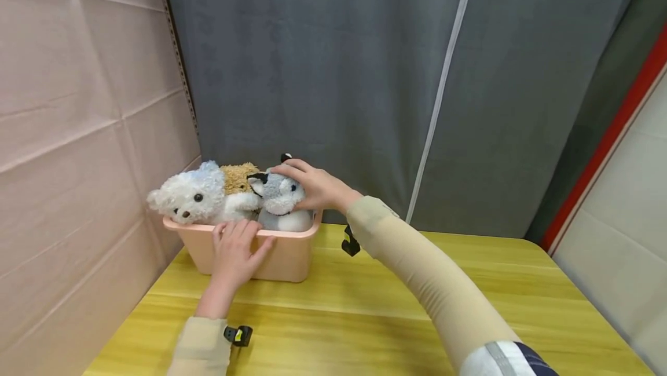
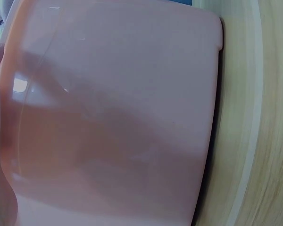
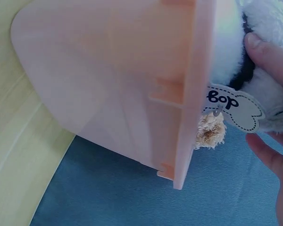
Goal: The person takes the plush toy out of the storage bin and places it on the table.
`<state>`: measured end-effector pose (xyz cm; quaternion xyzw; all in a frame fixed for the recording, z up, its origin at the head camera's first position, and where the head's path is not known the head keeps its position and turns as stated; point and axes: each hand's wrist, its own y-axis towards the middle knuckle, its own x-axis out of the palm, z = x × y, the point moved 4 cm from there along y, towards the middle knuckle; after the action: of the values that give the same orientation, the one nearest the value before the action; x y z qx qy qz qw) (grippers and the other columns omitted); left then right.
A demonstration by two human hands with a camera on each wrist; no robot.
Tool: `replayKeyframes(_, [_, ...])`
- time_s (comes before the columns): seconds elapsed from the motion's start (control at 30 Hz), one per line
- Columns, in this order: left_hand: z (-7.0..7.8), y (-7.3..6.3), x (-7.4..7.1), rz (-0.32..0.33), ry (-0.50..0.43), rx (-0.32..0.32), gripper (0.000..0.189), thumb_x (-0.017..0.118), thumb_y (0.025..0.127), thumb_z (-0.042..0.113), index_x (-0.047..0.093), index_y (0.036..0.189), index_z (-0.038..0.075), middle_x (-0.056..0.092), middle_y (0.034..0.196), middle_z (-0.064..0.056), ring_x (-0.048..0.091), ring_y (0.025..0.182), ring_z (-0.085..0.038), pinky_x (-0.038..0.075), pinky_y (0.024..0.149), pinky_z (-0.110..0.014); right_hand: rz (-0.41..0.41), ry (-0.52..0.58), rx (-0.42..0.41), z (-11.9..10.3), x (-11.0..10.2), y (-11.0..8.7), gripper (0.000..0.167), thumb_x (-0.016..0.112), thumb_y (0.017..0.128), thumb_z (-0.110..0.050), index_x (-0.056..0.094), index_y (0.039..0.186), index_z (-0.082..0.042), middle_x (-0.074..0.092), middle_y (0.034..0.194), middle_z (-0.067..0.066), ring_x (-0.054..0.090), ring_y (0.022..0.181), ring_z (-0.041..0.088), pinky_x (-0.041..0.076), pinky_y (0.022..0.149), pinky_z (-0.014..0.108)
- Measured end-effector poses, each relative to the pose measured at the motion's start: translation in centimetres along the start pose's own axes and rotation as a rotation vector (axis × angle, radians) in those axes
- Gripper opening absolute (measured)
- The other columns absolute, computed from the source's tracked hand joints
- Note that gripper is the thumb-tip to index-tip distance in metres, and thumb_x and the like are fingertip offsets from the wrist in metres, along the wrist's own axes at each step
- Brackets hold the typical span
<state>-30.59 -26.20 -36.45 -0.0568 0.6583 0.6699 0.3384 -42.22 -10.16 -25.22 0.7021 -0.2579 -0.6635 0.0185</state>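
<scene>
A pink plastic bin (image 1: 283,257) holds several plush toys. My right hand (image 1: 324,188) grips a grey-and-white plush dog (image 1: 281,190) by its head, at the bin's right end. In the right wrist view the thumb presses by the dog's black collar (image 3: 247,70), and a bone-shaped tag (image 3: 238,108) reading "dog" hangs beside the rim. My left hand (image 1: 237,251) holds the bin's front rim, its fingers hooked over the edge. A white plush bear (image 1: 195,196) with a bluish patch leans over the left end. Behind it shows a brown curly plush toy (image 1: 238,179), mostly hidden.
The bin stands on a yellow wood-grain table (image 1: 375,306), near its back left. A pale cloth wall (image 1: 78,132) rises close on the left. Behind the table hangs a dark grey curtain (image 1: 323,75); a white panel with a red edge (image 1: 615,161) stands to the right.
</scene>
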Motion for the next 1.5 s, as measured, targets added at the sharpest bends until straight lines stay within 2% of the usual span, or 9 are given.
replayKeyframes(0.27, [0.2,0.0,0.1,0.013,-0.012,-0.001,0.043,0.053,0.091,0.054,0.058,0.093,0.012,0.057,0.087,-0.007,0.049,0.088,-0.032,0.024,0.093,-0.055,0.028,-0.01,-0.057,-0.5,-1.4,0.0,0.081,0.081,0.076,-0.009,0.041,0.145,-0.022,0.035,0.146,0.006,0.046,0.126,0.02,0.046,0.092,0.029])
replayKeyframes(0.47, [0.0,0.3,0.1,0.022,-0.015,0.004,0.046,0.052,0.091,0.055,0.06,0.094,0.01,0.06,0.09,-0.01,0.05,0.088,-0.034,0.023,0.093,-0.057,0.093,-0.01,-0.076,-1.0,-3.8,0.2,0.081,0.081,0.076,-0.008,0.042,0.145,-0.021,0.036,0.146,0.004,0.047,0.125,0.019,0.045,0.093,0.03])
replayKeyframes(0.67, [-0.3,0.9,0.0,0.045,-0.003,0.01,0.048,0.05,0.091,0.055,0.06,0.093,0.008,0.06,0.089,-0.011,0.049,0.086,-0.035,0.024,0.092,-0.058,0.12,-0.031,-0.124,-1.8,-6.3,0.7,0.079,0.081,0.077,-0.009,0.042,0.145,-0.02,0.035,0.146,0.005,0.046,0.126,0.019,0.044,0.094,0.03])
replayKeyframes(0.83, [-0.2,1.3,0.1,0.034,0.0,0.01,0.048,0.05,0.091,0.054,0.06,0.093,0.008,0.06,0.09,-0.012,0.049,0.085,-0.035,0.023,0.092,-0.057,0.128,-0.065,-0.113,-2.1,-7.8,1.0,0.079,0.081,0.077,-0.011,0.043,0.144,-0.021,0.036,0.146,0.003,0.046,0.127,0.018,0.044,0.095,0.03])
replayKeyframes(1.07, [0.2,1.2,0.4,0.011,-0.012,0.007,0.047,0.051,0.091,0.055,0.06,0.094,0.009,0.061,0.092,-0.012,0.049,0.087,-0.035,0.023,0.092,-0.057,0.118,-0.064,-0.096,-2.2,-8.8,0.7,0.078,0.08,0.078,-0.013,0.042,0.145,-0.022,0.035,0.147,0.002,0.045,0.128,0.017,0.043,0.095,0.029])
replayKeyframes(1.17, [0.3,1.1,0.5,0.006,-0.018,0.012,0.046,0.053,0.09,0.053,0.059,0.094,0.008,0.06,0.091,-0.012,0.048,0.086,-0.035,0.023,0.092,-0.057,0.154,-0.066,-0.113,-2.3,-9.5,0.4,0.077,0.08,0.078,-0.014,0.043,0.145,-0.02,0.036,0.146,0.003,0.046,0.127,0.017,0.043,0.095,0.029])
replayKeyframes(1.37, [0.0,0.7,0.5,0.009,-0.011,-0.006,0.043,0.054,0.09,0.052,0.057,0.091,0.009,0.059,0.088,-0.011,0.049,0.087,-0.034,0.023,0.093,-0.057,0.281,-0.086,-0.19,-3.0,-12.3,0.3,0.074,0.08,0.078,-0.014,0.045,0.143,-0.015,0.038,0.144,0.006,0.048,0.123,0.017,0.043,0.095,0.03])
replayKeyframes(1.5, [-0.1,0.2,0.3,-0.006,-0.014,-0.026,0.04,0.057,0.089,0.049,0.057,0.091,0.01,0.058,0.088,-0.01,0.049,0.088,-0.034,0.023,0.094,-0.057,0.315,-0.113,-0.19,-3.3,-13.8,0.4,0.075,0.078,0.077,-0.011,0.045,0.143,-0.015,0.037,0.144,0.006,0.048,0.122,0.016,0.043,0.094,0.03])
